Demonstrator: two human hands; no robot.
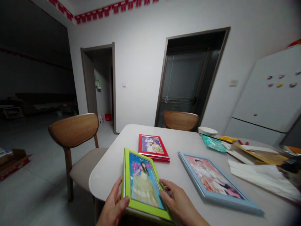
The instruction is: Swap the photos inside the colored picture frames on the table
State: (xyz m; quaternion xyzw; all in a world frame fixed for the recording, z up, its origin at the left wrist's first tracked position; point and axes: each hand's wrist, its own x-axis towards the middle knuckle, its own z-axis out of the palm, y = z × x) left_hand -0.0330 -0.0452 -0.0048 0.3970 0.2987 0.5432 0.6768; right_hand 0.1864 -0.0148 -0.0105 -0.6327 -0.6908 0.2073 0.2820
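A lime-green picture frame [126, 188], its photo showing a person in a long pale dress, is tilted up between my two hands at the table's near edge. My left hand [115, 202] grips its left side, thumb on the front. On the right side, my right hand [175, 197] clasps the frame with bent fingers; some fingertips are hidden behind it. Just beyond lies a red picture frame [167, 154] with a group photo, apparently stacked on another red one. To the right, a larger light-blue picture frame [207, 196] lies face up.
The white table [105, 171] has rounded corners. At its right side lie a white bowl [208, 131], a teal packet [213, 143], white paper [261, 174] and brown packaging. Wooden chairs [76, 130] stand left and behind. A white fridge [265, 97] stands far right.
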